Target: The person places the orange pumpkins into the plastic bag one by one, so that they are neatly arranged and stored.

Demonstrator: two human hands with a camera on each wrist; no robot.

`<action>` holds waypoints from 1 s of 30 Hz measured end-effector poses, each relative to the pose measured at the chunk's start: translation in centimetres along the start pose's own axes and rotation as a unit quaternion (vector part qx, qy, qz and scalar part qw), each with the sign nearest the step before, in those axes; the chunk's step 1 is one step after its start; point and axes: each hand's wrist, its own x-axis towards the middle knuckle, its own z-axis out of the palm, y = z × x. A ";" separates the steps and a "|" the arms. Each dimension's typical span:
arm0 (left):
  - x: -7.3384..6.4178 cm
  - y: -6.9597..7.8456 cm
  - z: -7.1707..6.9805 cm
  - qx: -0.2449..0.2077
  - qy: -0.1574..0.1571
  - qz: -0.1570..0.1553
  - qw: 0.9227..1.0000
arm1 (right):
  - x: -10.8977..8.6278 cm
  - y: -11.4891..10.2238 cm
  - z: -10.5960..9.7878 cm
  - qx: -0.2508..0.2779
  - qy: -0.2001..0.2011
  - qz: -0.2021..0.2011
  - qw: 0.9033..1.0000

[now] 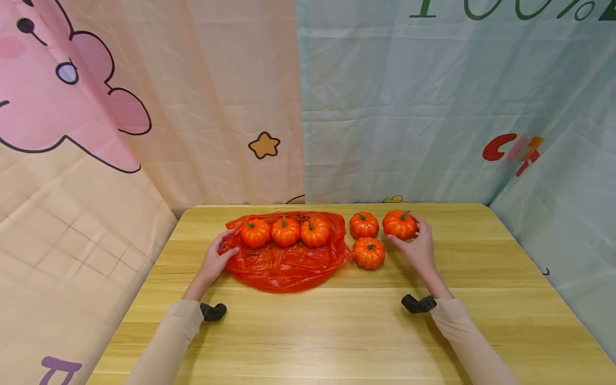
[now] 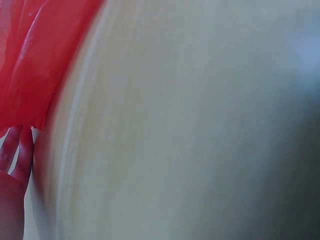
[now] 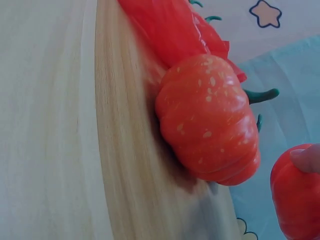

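Observation:
A red plastic bag (image 1: pixel 284 267) lies spread on the table, with three small orange pumpkins (image 1: pixel 286 231) in a row on its far part. At the bag's left edge my left hand (image 1: pixel 216 259) holds the plastic between thumb and fingers; the left wrist view shows the fingertips meeting the bag's edge (image 2: pixel 30 100). My right hand (image 1: pixel 417 243) grips another pumpkin (image 1: pixel 399 224) with a green stem, right of the bag. In the right wrist view only a fingertip shows on that pumpkin (image 3: pixel 297 200). Two more pumpkins, a far one (image 1: pixel 363 225) and a nearer one (image 1: pixel 369 253), sit between bag and right hand.
The light wooden table (image 1: pixel 308 331) reaches back to hanging printed cloths (image 1: pixel 385 107). Cloth also hangs along the left and right sides. A black wrist device sits on each forearm, left (image 1: pixel 213 312) and right (image 1: pixel 418 303).

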 end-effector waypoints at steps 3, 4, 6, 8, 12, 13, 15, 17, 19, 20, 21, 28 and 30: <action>-0.4 1.4 0.1 -0.007 -0.004 0.000 1.000 | -0.3 -0.4 -0.3 -0.012 0.002 -0.009 1.000; -0.4 1.3 0.1 -0.008 -0.004 -0.001 1.000 | -0.4 -0.5 -0.4 -0.015 0.002 -0.014 1.000; -0.5 1.5 0.0 -0.011 -0.006 -0.001 1.000 | -0.6 -0.7 -0.5 -0.015 0.003 -0.021 1.000; -0.4 1.3 0.0 -0.014 -0.007 0.001 1.000 | -0.8 -1.1 -0.7 -0.011 0.004 -0.030 0.999; -0.2 1.0 -0.2 -0.014 -0.010 -0.005 1.000 | -1.2 -1.7 -0.8 -0.003 0.009 -0.048 0.999; -0.1 0.8 -0.2 -0.011 -0.010 -0.004 1.000 | -1.3 -2.0 -0.9 -0.001 0.008 -0.051 0.999; 0.0 0.1 -0.2 -0.009 -0.008 -0.003 1.000 | -1.6 -2.4 -0.8 -0.001 0.005 -0.054 0.999; 0.1 -0.3 -0.1 -0.002 -0.007 0.001 1.000 | -1.9 -2.8 -0.7 0.003 0.000 -0.055 0.998; 0.1 -0.6 -0.1 0.003 -0.004 0.006 1.000 | -2.2 -3.3 -0.6 0.007 -0.006 -0.057 0.998; 0.1 -0.6 0.0 0.003 -0.002 0.006 1.000 | -2.3 -3.5 -0.5 0.008 -0.008 -0.057 0.998; 0.0 -0.7 0.0 0.004 -0.001 0.007 1.000 | -2.4 -3.7 -0.3 0.010 -0.011 -0.059 0.998; 0.0 -0.5 0.1 0.014 0.008 0.005 1.000 | -3.3 -5.0 0.6 0.027 -0.036 -0.060 0.997; 0.0 -0.5 0.1 0.014 0.006 0.001 1.000 | -3.6 -5.5 0.9 0.036 -0.041 -0.061 0.997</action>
